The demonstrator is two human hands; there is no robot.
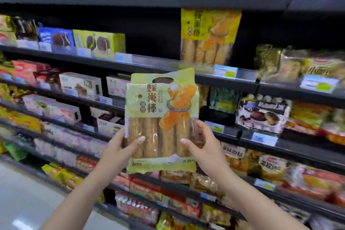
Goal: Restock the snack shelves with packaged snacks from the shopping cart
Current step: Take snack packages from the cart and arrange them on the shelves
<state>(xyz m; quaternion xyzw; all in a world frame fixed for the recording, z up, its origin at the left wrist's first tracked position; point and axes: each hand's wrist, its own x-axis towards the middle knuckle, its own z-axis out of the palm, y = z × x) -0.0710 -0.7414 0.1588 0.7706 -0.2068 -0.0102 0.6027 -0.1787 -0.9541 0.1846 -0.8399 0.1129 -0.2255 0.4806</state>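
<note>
**shelfnoob:** So why hold the yellow snack pack [161, 117] with both hands like that? It's 1 bag.

**aisle9:** Because it's a tall floppy pouch. The left hand [119, 145] and right hand [202, 145] each take a lower side edge, thumbs on the front, the other fingers wrapped behind where I can't see them. So that's 2 grips, both curled round the pack and pinching it, neither one spread flat. Holding it low on both sides keeps the printed face upright and pointed at the person, and probably keeps the bread sticks inside from getting bent.

**shelfnoob:** And where's it meant to go?

**aisle9:** My guess is up and to the right of the grip. A matching pack [210, 37] stands alone on the upper shelf [149, 62], face out, with a dark gap beside it. Right now the held pack is in mid-air in front of the shelves, touching nothing but the hands.

**shelfnoob:** What's directly behind the grip then?

**aisle9:** Lower shelves of other snacks, mostly blurred. Left of the grip there are white boxes [80, 85], right of it a dark chocolate-pie pack [261, 114]. Cart isn't in view at all.

**shelfnoob:** Risk?

**aisle9:** Lifting it up there could knock over the standing one, I'd say.
</note>
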